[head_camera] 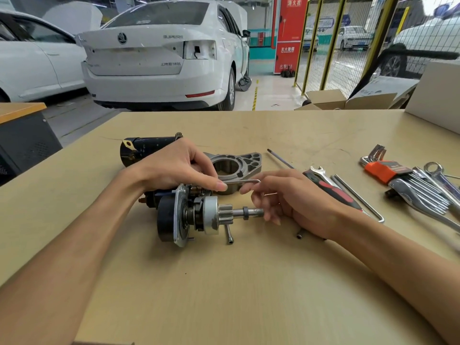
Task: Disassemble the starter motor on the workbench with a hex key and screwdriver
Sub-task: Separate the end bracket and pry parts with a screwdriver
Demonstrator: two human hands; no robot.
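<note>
Starter motor [196, 215] parts lie on their side near the middle of the workbench [249, 282], the geared shaft pointing right. Over them, the left hand [179, 165] pinches the long arm of a hex key [242, 181] between thumb and fingertips. The right hand [281, 195] meets it from the right, its index finger and thumb closed on the key's bent end while the other fingers hang loosely curled beside the shaft tip. Just behind the hands sit a grey metal housing [239, 163] and, to its left, a dark cylinder [146, 148]. Two loose bolts [228, 235] lie on the near side of the motor. Right of the right hand rest a screwdriver [331, 189] with a red and black handle, a long bent rod [361, 199], a hex key set [380, 168] in an orange holder and several wrenches [428, 192]. The tan bench top is scuffed. Beyond its far edge stand a white car [161, 53], a red cabinet [290, 33], yellow mesh fencing [348, 41] and open cardboard boxes [331, 99].
</note>
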